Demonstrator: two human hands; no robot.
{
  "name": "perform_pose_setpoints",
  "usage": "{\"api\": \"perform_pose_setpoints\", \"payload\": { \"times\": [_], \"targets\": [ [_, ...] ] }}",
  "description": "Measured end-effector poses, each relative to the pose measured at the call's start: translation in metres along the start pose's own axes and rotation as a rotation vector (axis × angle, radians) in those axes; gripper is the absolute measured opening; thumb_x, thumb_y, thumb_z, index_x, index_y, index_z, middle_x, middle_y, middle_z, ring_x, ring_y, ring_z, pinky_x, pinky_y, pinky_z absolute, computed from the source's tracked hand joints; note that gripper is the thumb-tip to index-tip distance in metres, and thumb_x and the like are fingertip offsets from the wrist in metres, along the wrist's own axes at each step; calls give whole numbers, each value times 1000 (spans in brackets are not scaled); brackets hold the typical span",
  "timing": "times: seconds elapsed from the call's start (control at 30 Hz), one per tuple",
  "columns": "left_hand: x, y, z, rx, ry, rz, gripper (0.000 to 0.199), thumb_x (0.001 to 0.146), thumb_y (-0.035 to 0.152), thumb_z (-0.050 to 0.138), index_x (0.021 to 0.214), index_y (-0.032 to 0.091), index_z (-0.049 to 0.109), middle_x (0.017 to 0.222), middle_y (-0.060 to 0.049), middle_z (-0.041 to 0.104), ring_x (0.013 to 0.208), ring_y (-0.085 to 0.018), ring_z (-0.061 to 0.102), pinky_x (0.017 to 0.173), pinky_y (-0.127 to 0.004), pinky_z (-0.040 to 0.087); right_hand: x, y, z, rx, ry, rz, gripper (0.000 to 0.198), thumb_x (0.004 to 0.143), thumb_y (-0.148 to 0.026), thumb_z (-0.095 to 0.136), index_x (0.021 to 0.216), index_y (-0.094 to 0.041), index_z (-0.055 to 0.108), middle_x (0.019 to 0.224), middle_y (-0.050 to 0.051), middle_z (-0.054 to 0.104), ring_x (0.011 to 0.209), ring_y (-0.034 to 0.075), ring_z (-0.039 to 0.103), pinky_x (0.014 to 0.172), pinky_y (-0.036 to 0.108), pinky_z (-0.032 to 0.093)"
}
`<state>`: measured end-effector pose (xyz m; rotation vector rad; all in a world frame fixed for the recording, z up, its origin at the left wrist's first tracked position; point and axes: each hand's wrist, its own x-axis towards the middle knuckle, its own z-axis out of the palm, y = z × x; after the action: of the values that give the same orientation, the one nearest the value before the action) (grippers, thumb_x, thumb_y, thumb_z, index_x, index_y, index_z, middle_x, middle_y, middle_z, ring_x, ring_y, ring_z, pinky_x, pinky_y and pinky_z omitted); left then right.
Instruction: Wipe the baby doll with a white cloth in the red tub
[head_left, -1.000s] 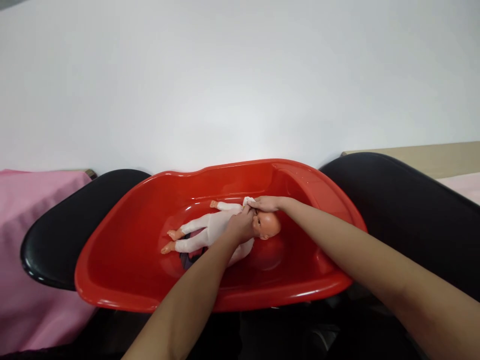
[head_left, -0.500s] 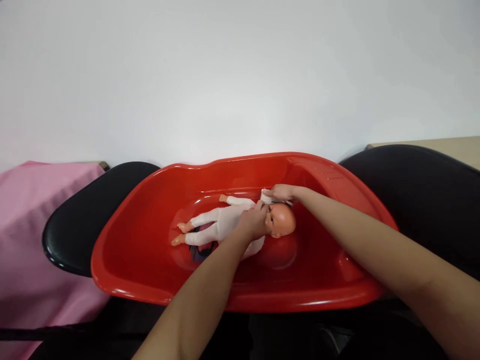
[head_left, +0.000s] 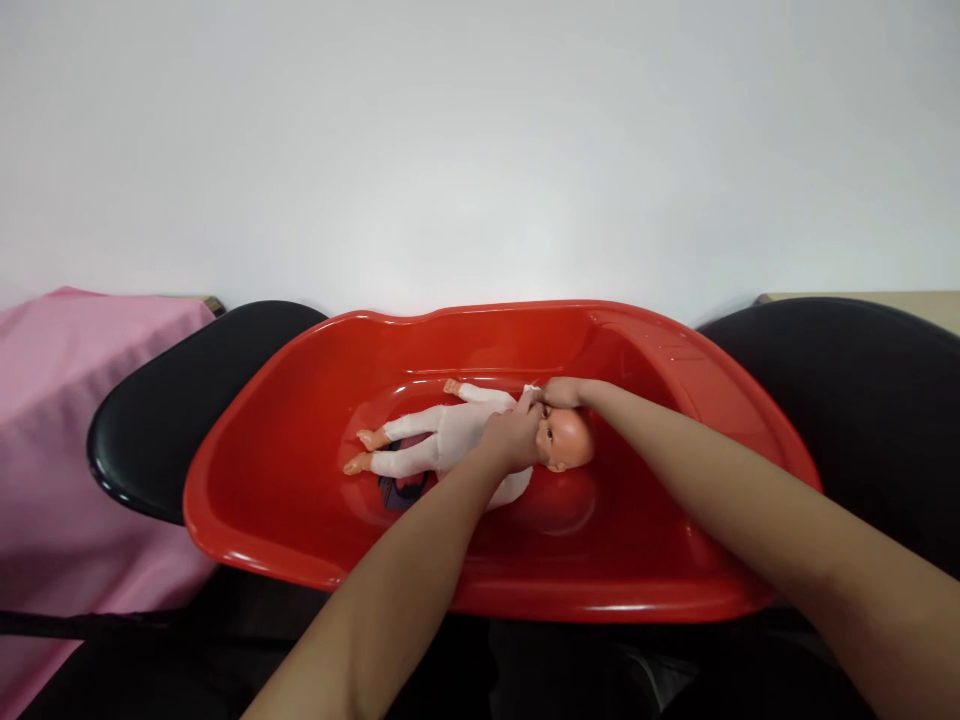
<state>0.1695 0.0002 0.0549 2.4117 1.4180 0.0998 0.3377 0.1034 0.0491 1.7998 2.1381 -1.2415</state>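
Two bare hands on a small plastic baby doll in a white bodysuit [head_left: 450, 445], lying in a glossy red plastic baby bathtub [head_left: 300, 400].

The right hand [head_left: 562, 392] pinches a small white cloth [head_left: 531, 392] against the face of the doll, fingers closed on the cloth just above the bald head. The left hand [head_left: 514, 440] is cupped over the doll's chest and neck, touching it; whether its fingers close around the body cannot be told. The doll lies on its back along the tub floor, head to the right, bare feet to the left, with a dark purple piece [head_left: 397, 490] under its legs. The tub rests across two black padded seats [head_left: 187, 400]. A pink cloth [head_left: 67, 440] hangs at the far left, and a white wall [head_left: 480, 150] stands behind.
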Motion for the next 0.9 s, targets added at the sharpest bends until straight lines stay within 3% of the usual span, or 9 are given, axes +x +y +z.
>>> {"api": "perform_pose_setpoints", "payload": {
  "times": [0.17,0.3,0.4,0.47,0.53,0.67,0.77,0.9],
  "targets": [
    [-4,2,-6,-20,-16,-28,72,77,56,82,134,22,54,147,-12,51,118,-36,64,89,-43,54,-26,-2,-26,13,72,83,75,94,-81,35,84,-15,71,69,14,70,65,27,69,67,39,56],
    [-4,0,-5,-24,-2,-20,70,76,55,82,131,23,53,144,-12,52,115,-33,65,87,-40,54,-57,-3,-37,-76,101,-73,78,89,-87,38,75,-17,68,69,13,71,64,24,67,66,34,53],
    [-2,-2,-1,-18,16,-20,67,79,54,79,132,23,53,140,-11,55,113,-32,66,86,-40,53,-77,-5,-29,-122,88,-108,81,91,-86,28,63,-18,62,53,11,62,50,21,59,60,35,49],
    [0,-4,2,-22,19,-28,70,78,56,80,133,23,53,139,-11,56,113,-32,65,88,-42,53,-84,-9,-20,-81,160,-82,78,95,-81,24,61,-19,58,48,9,56,46,20,54,57,35,46],
    [1,-7,5,-35,32,-28,73,77,58,80,134,22,52,141,-12,56,118,-33,63,90,-42,52,-86,-13,-12,-14,297,-97,69,96,-76,34,64,-20,57,53,7,58,50,19,55,57,33,44],
    [2,-10,7,-93,46,-39,83,74,58,84,140,23,48,152,-14,51,121,-33,61,92,-40,51,-81,-18,-6,115,485,-222,60,93,-73,45,68,-19,56,70,4,64,64,17,57,61,28,43],
    [5,-12,7,-123,16,-45,103,66,62,88,149,23,40,162,-15,40,127,-37,57,97,-42,51,-75,-17,-6,118,368,-363,55,92,-70,50,80,-19,65,88,4,71,80,18,63,70,25,46],
    [10,-17,11,-126,24,-39,110,64,64,88,153,24,37,166,-15,35,139,-39,48,104,-43,48,-63,-13,-5,-85,189,-460,45,95,-63,53,97,-22,73,106,5,75,96,22,66,83,28,48]
  ]
}}
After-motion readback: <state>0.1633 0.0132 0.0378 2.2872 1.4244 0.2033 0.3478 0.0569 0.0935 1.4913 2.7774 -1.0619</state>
